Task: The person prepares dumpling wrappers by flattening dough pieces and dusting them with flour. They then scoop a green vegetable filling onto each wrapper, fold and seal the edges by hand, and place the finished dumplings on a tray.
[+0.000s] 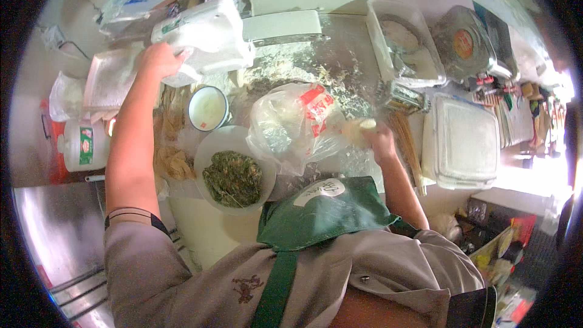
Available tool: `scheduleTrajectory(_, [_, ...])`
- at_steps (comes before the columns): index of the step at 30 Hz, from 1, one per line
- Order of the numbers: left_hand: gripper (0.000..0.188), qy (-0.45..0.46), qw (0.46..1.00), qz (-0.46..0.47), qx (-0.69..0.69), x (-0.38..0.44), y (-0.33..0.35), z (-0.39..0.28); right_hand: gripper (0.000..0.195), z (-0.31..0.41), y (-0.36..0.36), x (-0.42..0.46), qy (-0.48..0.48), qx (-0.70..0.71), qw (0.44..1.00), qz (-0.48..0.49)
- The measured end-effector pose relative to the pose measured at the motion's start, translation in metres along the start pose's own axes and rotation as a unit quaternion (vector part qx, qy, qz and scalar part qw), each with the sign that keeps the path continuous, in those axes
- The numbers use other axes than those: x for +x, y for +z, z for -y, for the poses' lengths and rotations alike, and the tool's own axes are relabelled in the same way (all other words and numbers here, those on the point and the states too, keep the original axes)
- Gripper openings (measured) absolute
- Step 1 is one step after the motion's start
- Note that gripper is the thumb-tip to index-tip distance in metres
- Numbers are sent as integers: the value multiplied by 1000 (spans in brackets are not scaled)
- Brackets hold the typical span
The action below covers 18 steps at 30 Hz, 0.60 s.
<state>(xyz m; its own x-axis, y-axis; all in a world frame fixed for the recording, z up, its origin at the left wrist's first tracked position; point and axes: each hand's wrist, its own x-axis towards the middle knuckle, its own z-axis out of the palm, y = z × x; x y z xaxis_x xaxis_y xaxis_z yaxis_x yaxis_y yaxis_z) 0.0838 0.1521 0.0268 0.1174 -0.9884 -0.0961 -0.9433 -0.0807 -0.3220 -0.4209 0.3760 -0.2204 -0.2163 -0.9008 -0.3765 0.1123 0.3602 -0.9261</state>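
My left hand (161, 60) reaches to the far left, its fingers curled on the near edge of a white container (209, 27) with a green label. My right hand (383, 142) grips a pale, blurred item (365, 124), which I cannot identify. Beside that hand, a clear plastic bag (278, 120) with red print lies bunched at the middle; its contents are unclear. A chopped green filling (233, 177) fills part of a round, pale bowl (205, 146) near my apron. Behind that bowl stands a white enamel mug (208, 108) with a blue rim.
White flour (282, 61) covers part of the worktop. At the back right stands a white plastic bin (382, 41). A lidded white box (464, 141) and a bundle of thin sticks (403, 146) are at right. Crumpled brown cloth (175, 159) and a white jug (84, 146) lie left.
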Motion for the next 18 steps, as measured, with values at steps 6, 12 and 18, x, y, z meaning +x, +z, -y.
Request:
scheduleTrajectory(6, [76,9,1000,-20,-19,3,7,6,39,-21,-47,-29,-24,-466,883,53])
scheduleTrajectory(12, [71,22,1000,13,8,1,0,8,38,23,0,0,-204,-521,829,-16])
scheduleTrajectory(18, [65,37,999,-2,-1,2,-1,8,29,42,62,85,-216,-518,827,30])
